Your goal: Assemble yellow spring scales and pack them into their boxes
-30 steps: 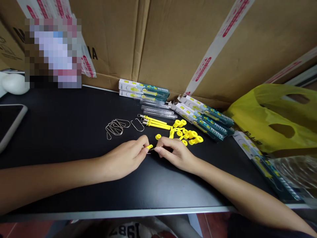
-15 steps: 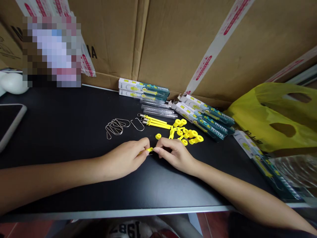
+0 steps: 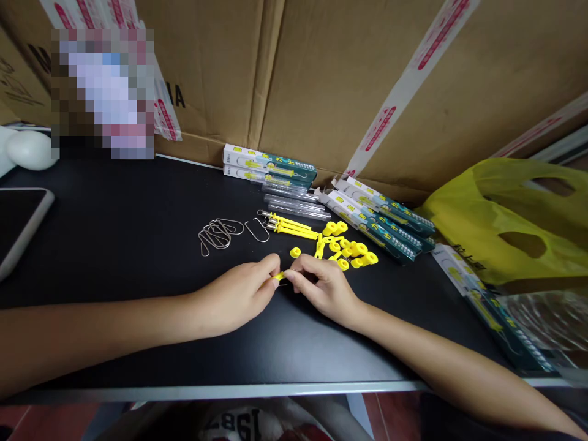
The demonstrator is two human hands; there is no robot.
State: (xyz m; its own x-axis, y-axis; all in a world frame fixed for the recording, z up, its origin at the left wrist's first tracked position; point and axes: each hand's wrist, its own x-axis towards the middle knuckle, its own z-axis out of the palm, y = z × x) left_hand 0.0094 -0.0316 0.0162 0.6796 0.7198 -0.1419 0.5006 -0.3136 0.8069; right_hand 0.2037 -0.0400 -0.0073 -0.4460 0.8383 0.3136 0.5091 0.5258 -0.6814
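My left hand is closed, with thumb and forefinger pinching a small yellow plastic piece. At its right end my right hand is also closed in a pinch on a thin metal wire, mostly hidden by the fingers; a bit of it shows just under the yellow piece. Beyond my hands lie loose yellow plastic caps and fittings, one yellow cap apart from them. Several yellow rods with springs lie side by side. Left of these are a single bent wire hook and a heap of wire hooks.
Clear plastic tubes lie behind the rods. Printed boxes stand against the cardboard, with more boxes to the right. A yellow plastic bag is at far right, a phone-like device at far left.
The view has shifted slightly. Both hands stay together at nearly the same spot, and the right fingertips sit slightly closer over the yellow piece's end.
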